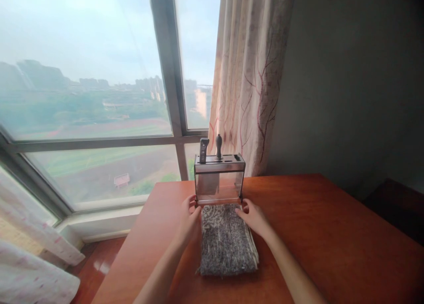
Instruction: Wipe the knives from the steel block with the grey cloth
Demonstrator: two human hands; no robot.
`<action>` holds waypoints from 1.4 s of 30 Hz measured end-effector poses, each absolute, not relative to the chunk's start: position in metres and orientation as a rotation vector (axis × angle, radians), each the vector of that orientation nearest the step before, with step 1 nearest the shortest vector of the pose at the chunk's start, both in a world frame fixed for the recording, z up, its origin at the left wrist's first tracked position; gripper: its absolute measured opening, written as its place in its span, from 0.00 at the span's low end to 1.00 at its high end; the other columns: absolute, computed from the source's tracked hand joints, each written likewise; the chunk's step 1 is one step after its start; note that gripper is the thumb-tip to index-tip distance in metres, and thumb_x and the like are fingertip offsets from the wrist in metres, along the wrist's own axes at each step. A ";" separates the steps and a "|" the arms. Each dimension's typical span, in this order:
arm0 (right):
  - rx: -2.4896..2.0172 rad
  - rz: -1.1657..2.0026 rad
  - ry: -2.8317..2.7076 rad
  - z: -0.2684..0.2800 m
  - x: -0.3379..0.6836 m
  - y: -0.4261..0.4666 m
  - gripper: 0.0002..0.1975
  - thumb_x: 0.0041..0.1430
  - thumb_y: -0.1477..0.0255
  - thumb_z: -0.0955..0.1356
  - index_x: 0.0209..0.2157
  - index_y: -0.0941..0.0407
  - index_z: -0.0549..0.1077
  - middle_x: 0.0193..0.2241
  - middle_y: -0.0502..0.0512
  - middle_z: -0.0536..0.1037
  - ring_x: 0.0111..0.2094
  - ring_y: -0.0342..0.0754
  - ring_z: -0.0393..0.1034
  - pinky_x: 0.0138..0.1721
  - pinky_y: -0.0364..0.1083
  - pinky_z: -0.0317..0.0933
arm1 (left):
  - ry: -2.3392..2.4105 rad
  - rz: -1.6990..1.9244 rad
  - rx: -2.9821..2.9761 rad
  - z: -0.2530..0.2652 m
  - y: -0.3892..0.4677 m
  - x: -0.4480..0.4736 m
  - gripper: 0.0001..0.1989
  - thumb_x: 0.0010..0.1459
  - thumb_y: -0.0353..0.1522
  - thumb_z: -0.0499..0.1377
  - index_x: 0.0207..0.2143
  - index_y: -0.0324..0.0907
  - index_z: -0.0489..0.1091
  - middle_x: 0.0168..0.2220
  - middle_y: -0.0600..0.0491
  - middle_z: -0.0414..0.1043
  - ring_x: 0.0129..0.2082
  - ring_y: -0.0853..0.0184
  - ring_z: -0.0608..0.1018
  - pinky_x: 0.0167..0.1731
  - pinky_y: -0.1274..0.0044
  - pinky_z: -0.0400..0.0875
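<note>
A clear-sided knife block (220, 166) with a metal top rim stands upright on the table, beyond a folded cloth. A black-handled knife with a broad blade (204, 151) sits in its left slot, and a dark rounded handle (219, 146) sticks up beside it. My left hand (189, 216) curls its fingers around the block's lower left corner. At the lower right corner, the fingers of my right hand (253, 215) close in the same way, its thumb over the cloth's far edge. The folded grey and cream woolly cloth (227, 244) lies between my forearms.
The reddish-brown wooden table (318, 233) stretches widely to the right. Behind it hangs a patterned curtain (251, 74) beside a large window (82, 101). Another white curtain (36, 268) is at the lower left, next to the window sill (106, 222).
</note>
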State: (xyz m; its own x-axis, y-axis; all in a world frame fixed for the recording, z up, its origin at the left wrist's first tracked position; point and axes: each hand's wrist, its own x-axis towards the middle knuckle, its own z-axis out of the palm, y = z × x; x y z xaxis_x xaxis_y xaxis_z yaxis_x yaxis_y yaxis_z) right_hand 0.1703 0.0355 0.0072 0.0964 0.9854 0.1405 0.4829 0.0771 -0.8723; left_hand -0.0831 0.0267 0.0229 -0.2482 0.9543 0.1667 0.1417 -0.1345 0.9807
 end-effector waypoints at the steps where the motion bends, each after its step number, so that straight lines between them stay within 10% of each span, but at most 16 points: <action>1: -1.525 0.771 -1.510 0.004 0.169 0.032 0.23 0.44 0.63 0.72 0.42 0.58 0.73 0.32 0.61 0.78 0.35 0.58 0.73 0.41 0.56 0.62 | 1.425 1.420 1.284 0.016 0.024 -0.082 0.20 0.48 0.34 0.60 0.46 0.39 0.67 0.46 0.43 0.72 0.46 0.56 0.75 0.47 0.65 0.67; 23: -0.436 1.582 -0.678 0.030 0.151 -0.004 0.27 0.47 0.71 0.73 0.50 0.47 0.68 0.45 0.52 0.77 0.44 0.55 0.71 0.45 0.53 0.63 | 0.932 1.138 0.693 0.043 -0.007 -0.062 0.31 0.48 0.39 0.66 0.55 0.48 0.61 0.52 0.45 0.70 0.48 0.55 0.75 0.43 0.69 0.71; 42: -0.709 1.550 -0.753 0.026 0.148 0.001 0.22 0.46 0.68 0.71 0.46 0.51 0.72 0.45 0.54 0.78 0.45 0.58 0.72 0.44 0.54 0.64 | 0.782 1.239 0.599 0.033 0.001 -0.068 0.22 0.50 0.28 0.63 0.49 0.40 0.66 0.40 0.48 0.77 0.37 0.65 0.79 0.36 0.78 0.73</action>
State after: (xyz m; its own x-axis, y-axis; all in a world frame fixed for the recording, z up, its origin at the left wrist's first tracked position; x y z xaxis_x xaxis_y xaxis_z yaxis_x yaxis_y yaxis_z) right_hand 0.1478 0.0009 0.0256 -0.1017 0.9946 -0.0211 -0.5983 -0.0781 -0.7975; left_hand -0.0679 0.0009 0.0325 0.1326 0.9720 -0.1941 -0.5932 0.2347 0.7701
